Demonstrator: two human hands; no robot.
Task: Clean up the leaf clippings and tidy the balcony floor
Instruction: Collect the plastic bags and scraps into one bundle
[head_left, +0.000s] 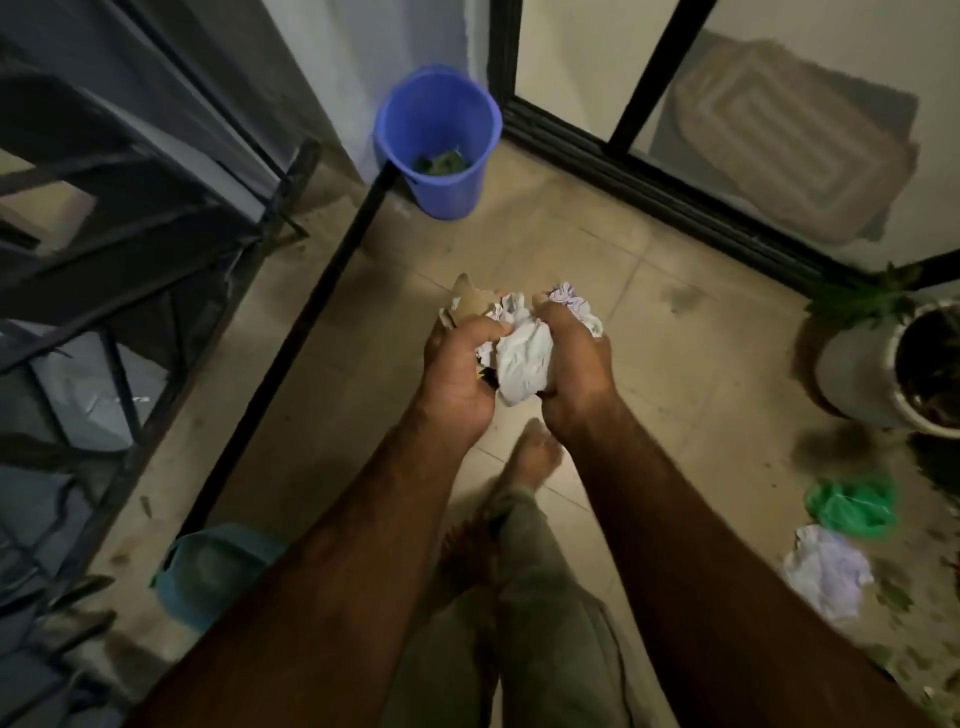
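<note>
Both hands hold a bundle of crumpled white paper (522, 358) in front of me over the tiled floor. My left hand (460, 364) grips its left side, together with a torn piece of brown cardboard (470, 301). My right hand (574, 364) grips the right side, where a paper ball with purple print (571, 299) sticks out. A blue bucket (441, 140) stands ahead in the corner with green leaf clippings (441, 162) at its bottom. More crumpled white paper (826, 571), a green plastic bag (852, 504) and scattered leaf bits (893, 597) lie at the right.
A metal railing (130, 249) runs along the left and a sliding glass door (675, 171) along the far right. A white plant pot (893, 364) stands at the right. A teal dustpan (213, 571) lies at lower left. My bare foot (535, 457) is below my hands.
</note>
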